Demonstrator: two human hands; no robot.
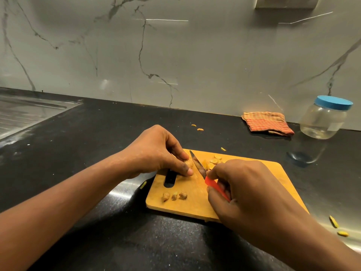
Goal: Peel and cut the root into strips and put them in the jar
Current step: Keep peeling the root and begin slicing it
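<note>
Head view: left hand [156,151] pinches root [189,163] on board [195,202], right hand [250,190] grips knife [198,165]; lidded jar [322,120] stands on bench [97,133].

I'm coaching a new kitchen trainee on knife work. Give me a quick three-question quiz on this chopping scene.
1. True or false: the blue screw lid is off the clear plastic jar.
2. Short answer: what does the left hand pinch against the yellow wooden cutting board?
3. The red-handled kitchen knife is held by: A) the right hand B) the left hand C) neither hand.

Key
1. False: the lid is on the jar.
2. The knobbly tan root piece.
3. A.
</note>
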